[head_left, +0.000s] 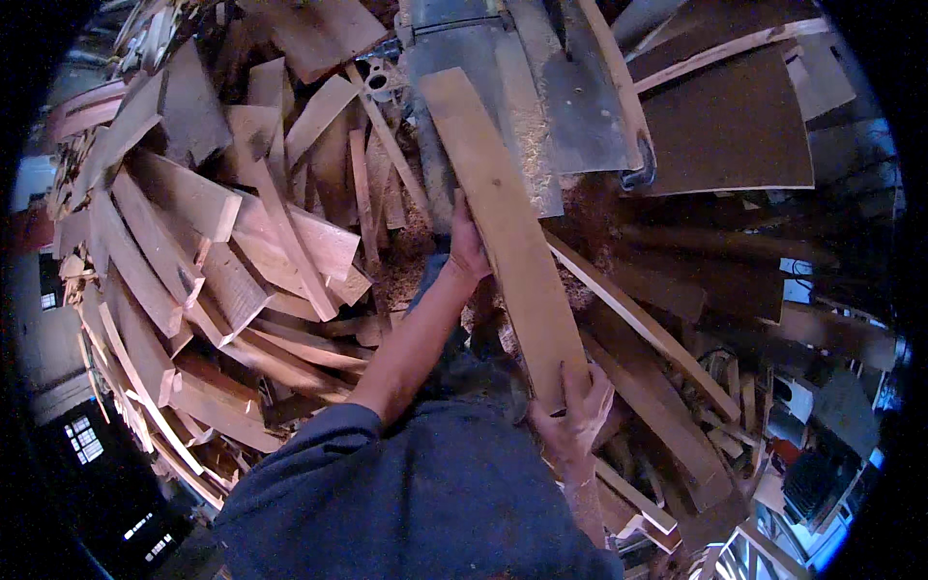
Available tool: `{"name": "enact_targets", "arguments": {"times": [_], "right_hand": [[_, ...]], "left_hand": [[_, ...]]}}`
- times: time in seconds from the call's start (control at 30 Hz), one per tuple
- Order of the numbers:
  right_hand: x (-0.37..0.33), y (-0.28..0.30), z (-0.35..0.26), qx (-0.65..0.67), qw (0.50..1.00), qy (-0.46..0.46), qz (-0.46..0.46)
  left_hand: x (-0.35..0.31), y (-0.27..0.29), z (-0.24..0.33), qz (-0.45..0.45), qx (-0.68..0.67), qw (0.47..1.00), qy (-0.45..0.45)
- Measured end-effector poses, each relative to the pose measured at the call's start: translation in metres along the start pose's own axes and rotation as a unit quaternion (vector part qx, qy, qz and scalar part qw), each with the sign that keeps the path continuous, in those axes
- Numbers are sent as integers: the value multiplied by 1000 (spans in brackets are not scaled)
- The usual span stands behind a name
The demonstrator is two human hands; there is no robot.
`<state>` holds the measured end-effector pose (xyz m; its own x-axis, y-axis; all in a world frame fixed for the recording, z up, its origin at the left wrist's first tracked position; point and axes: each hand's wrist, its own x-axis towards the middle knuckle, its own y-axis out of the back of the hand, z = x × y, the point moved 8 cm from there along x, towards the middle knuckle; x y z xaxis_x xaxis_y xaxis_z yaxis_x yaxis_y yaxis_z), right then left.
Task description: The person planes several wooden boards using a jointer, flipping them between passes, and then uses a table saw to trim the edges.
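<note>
Wooden plank (510,227) — machine (585,116) ahead, boards (184,196) either side.

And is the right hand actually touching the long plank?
Touching. The head view shows the right hand at the near end of the long plank, with fingers lying on the wood.

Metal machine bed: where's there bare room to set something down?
A mostly bare patch of the grey bed lies between the sawdust and the wooden rail. The held plank overlaps the bed's left side in view; boards crowd the area further left.
</note>
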<state>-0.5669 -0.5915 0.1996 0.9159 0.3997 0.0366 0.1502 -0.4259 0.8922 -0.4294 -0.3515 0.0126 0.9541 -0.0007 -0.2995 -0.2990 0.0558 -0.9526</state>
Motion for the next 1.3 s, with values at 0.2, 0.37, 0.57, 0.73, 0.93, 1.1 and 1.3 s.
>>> {"name": "enact_targets", "arguments": {"times": [0.2,0.37,0.57,0.73,0.93,1.1,1.3], "right_hand": [[-2,7,3,75,995,-35,-53],[-13,-3,55,247,950,-190,16],[-12,27,99,234,933,-260,88],[-3,75,112,189,932,-228,207],[-11,140,119,-6,928,-197,317],[-14,145,98,-221,931,-83,280],[-38,11,107,-213,953,-129,-170]], "left_hand": [[-6,-40,11,-22,60,998,-18],[-8,-72,68,53,219,968,-108],[-15,-178,90,-12,365,923,-122],[-7,-185,83,-71,447,888,-79],[-42,-251,0,-259,797,389,-383],[-39,-174,-78,-352,871,254,-229],[-58,-105,-108,-515,831,174,-122]]}}
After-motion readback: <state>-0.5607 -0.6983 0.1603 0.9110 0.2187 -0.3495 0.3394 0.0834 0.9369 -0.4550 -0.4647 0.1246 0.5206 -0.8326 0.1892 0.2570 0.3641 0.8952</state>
